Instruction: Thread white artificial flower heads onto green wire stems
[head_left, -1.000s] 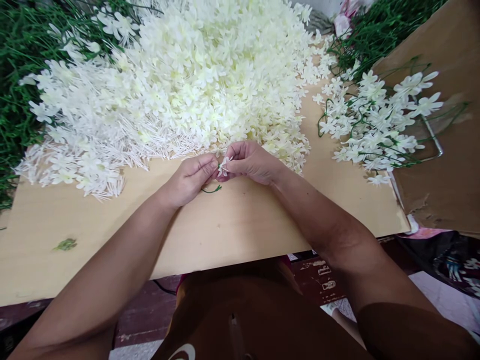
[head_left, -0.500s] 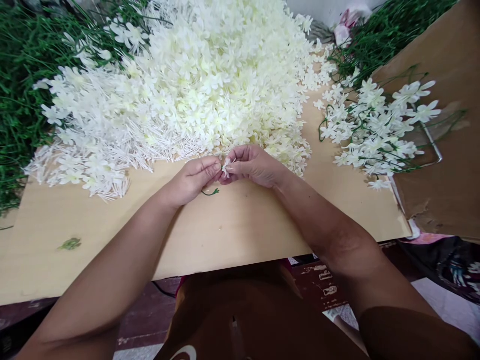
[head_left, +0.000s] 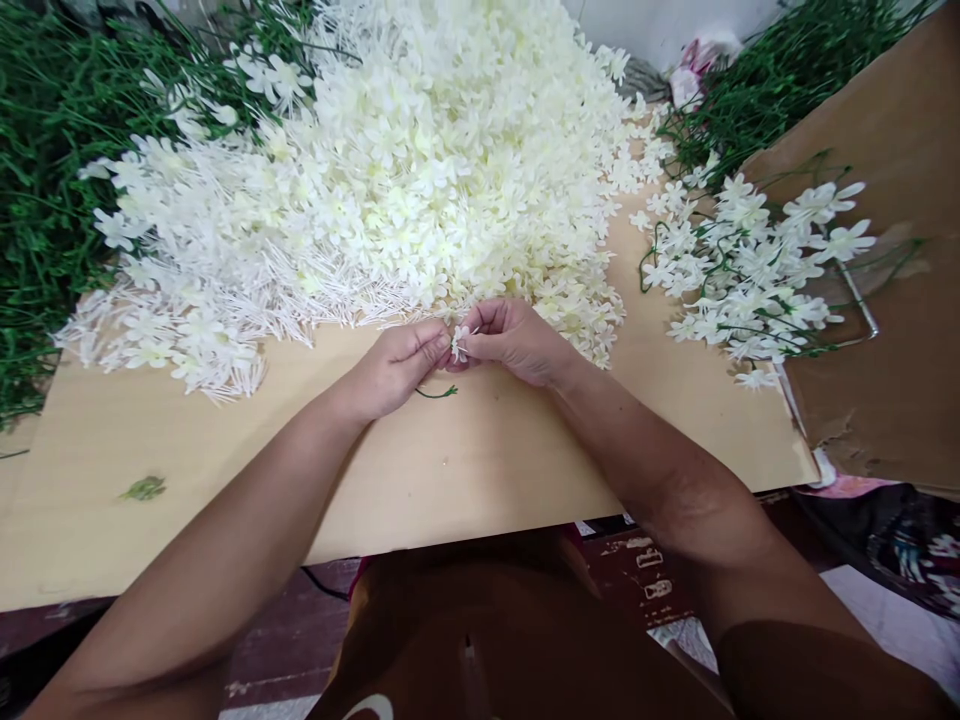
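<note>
My left hand [head_left: 401,365] is closed in a pinch on a thin green plastic stem [head_left: 439,393], whose forked end sticks out below the fingers. Touching it fingertip to fingertip, my right hand [head_left: 506,340] pinches a small white artificial flower [head_left: 460,344]. The flower's petals show between the two hands; where it meets the stem is hidden by the fingers. Just beyond the hands lies a large heap of loose white flowers [head_left: 450,200] with thin white stalks.
Green stems [head_left: 52,200] are piled at the left, and more green stems [head_left: 787,85] at the back right. White flowers on green stems [head_left: 750,270] lie at the right against a cardboard sheet [head_left: 885,380]. A small green scrap [head_left: 144,488] rests on the wooden table [head_left: 420,500].
Both hands stay together at nearly the same spot, the fingers shifting slightly around the flower. The forked stem end has swung a little to the right. The whole view has shifted slightly.
</note>
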